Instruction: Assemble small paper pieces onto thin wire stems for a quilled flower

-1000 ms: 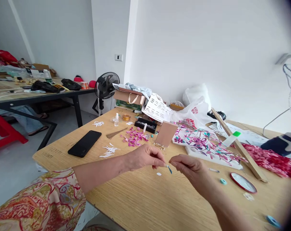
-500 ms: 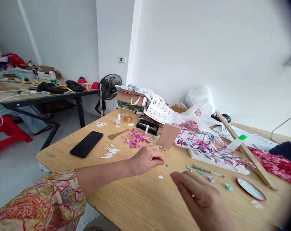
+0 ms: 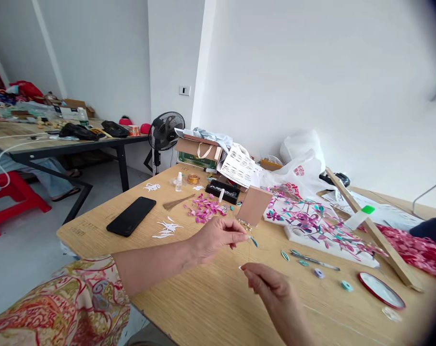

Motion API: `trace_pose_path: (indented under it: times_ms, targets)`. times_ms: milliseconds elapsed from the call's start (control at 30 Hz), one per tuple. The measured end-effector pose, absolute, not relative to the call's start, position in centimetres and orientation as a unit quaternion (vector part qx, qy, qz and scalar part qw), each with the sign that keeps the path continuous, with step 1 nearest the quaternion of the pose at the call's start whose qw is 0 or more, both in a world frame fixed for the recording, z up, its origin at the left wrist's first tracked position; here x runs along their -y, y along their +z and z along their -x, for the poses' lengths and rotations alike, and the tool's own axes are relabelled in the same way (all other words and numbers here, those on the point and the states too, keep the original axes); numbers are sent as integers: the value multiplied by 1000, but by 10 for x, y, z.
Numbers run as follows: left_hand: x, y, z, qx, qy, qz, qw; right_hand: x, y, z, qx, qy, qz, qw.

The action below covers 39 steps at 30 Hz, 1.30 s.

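My left hand (image 3: pixel 220 236) reaches in from the left over the wooden table (image 3: pixel 203 298). Its thumb and forefinger pinch a small blue leaf-shaped piece (image 3: pixel 254 242), which sticks out to the right of the fingertips. Lower and to the right, my right hand (image 3: pixel 270 288) has its thumb and fingertips pressed together. A bit of white shows at those fingertips; whether it is held or lies on the table behind them, I cannot tell. Beyond my left hand lie pink petals (image 3: pixel 205 207), and white petals (image 3: pixel 167 228) lie to its upper left.
A black phone (image 3: pixel 131 216) lies at the left. An upright wooden block (image 3: pixel 254 205) stands behind my hands. Pink and teal flower sprays (image 3: pixel 311 221) rest on white foam, near a wooden bar (image 3: pixel 391 254). Tweezers (image 3: pixel 317 261) and a red-rimmed round dish (image 3: pixel 381 290) are at the right.
My right hand has moved left and closer to my left hand, its fingertips now together. The blue piece at my left fingertips shows more clearly. The view has shifted slightly.
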<state>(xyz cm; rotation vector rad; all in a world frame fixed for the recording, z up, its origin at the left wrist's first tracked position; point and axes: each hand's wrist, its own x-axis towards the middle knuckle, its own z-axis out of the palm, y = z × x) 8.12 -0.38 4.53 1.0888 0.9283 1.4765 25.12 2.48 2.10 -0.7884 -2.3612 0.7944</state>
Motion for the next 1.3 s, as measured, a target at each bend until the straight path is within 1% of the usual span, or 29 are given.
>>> trace_pose_path:
  times_ms: [67,167,233,300,367,467,500,567,633,700,767,833,900,967,1067,1133,1200,1233,1300]
  targets:
    - [-1,42,-80,-440,603,-504,434,-11,28,-255,906,216,263,251]
    - [-4,41,-78,-471,551,-620,299,-5,58,-263,926,133,247,251]
    - [-2,42,-77,-457,506,-674,284,-14,81,-267,922,97,253,276]
    - [2,45,-77,-421,467,-701,338,-31,95,-267,915,96,271,283]
    - [8,48,-78,-382,449,-687,425,-49,96,-263,900,154,297,280]
    - [15,52,-80,-345,484,-585,552,-65,73,-252,871,287,304,259]
    - [16,52,-81,-336,507,-545,577,-65,61,-249,863,318,301,252]
    - [14,51,-81,-331,559,-487,583,-58,38,-245,858,334,298,251]
    - [9,48,-80,-360,599,-461,547,-42,23,-244,868,297,292,271]
    - [4,44,-79,-411,607,-477,484,-25,21,-248,897,234,261,270]
    - [-1,41,-78,-456,586,-538,399,-12,32,-253,923,160,229,265]
    - [-2,40,-78,-471,545,-617,317,-8,52,-259,935,107,213,264]
    - [-1,41,-78,-460,497,-679,283,-15,73,-262,933,85,223,271]
    - [2,43,-79,-434,459,-711,309,-29,87,-262,923,92,251,277]
    - [8,47,-80,-385,448,-695,409,-53,86,-256,898,187,291,271]
    - [12,50,-80,-366,475,-633,490,-62,72,-252,875,273,301,262]
    - [13,51,-81,-356,521,-550,547,-63,53,-248,853,336,303,261]
    - [12,51,-82,-351,546,-516,559,-60,44,-247,846,350,305,264]
    - [8,50,-82,-354,586,-474,554,-49,29,-247,848,337,303,276]
